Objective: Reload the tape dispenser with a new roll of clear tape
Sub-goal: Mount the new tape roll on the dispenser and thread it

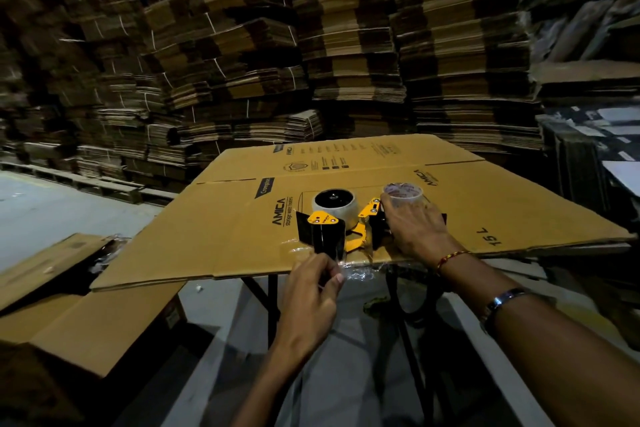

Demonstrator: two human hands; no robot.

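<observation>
One tape dispenser (337, 230) is lying at 12 o'clock of the left hand (313, 291), which is pinching its clear tape end (341, 262), while the right hand (414, 227) is curling over one spare roll (402, 193) at its 11 o'clock.

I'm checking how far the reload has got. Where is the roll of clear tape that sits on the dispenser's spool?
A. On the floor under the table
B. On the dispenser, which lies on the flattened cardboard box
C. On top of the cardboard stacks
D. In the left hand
B: the tape roll sits on the yellow and black tape dispenser, which lies on the flattened cardboard box.
</observation>
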